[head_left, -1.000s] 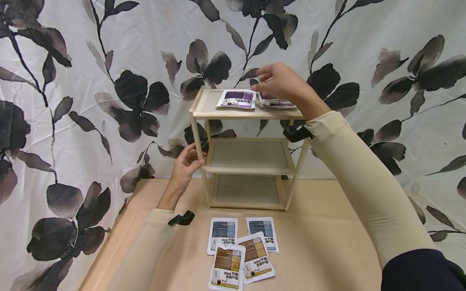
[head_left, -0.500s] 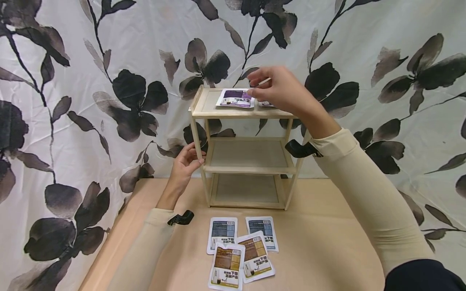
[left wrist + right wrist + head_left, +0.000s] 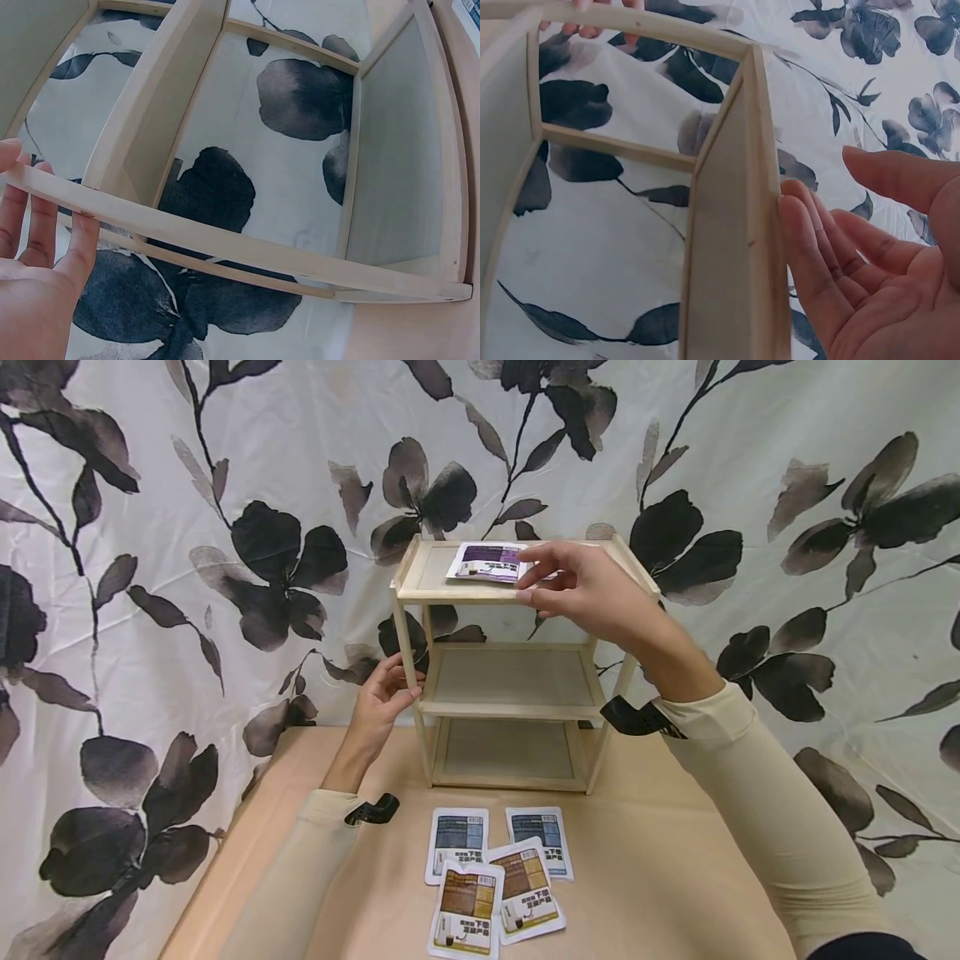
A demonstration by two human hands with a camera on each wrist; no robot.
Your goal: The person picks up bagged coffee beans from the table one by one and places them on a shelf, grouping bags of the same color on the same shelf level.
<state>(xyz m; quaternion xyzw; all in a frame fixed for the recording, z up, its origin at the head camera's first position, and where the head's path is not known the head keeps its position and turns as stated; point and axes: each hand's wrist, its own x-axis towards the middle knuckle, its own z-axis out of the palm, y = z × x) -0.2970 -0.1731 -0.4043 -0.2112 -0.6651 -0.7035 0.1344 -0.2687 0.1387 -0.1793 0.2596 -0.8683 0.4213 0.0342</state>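
A three-tier wooden shelf rack stands on the table. My left hand holds its left front post, thumb and fingers around the wood in the left wrist view. My right hand is at the front of the top tier, fingers loosely bent and the thumb apart, with nothing in it. In the right wrist view its fingertips are close beside the tier's front edge; whether they touch it I cannot tell. A purple-and-white pouch lies on the top tier, left of that hand.
Two blue-labelled pouches and two brown-labelled pouches lie on the table before the rack, partly overlapping. A floral cloth hangs behind. The middle tier is below my right hand.
My right hand has come down and nearer from above the top tier. A second purple pouch, seen earlier on the right, is now hidden behind it. The left hand stays put.
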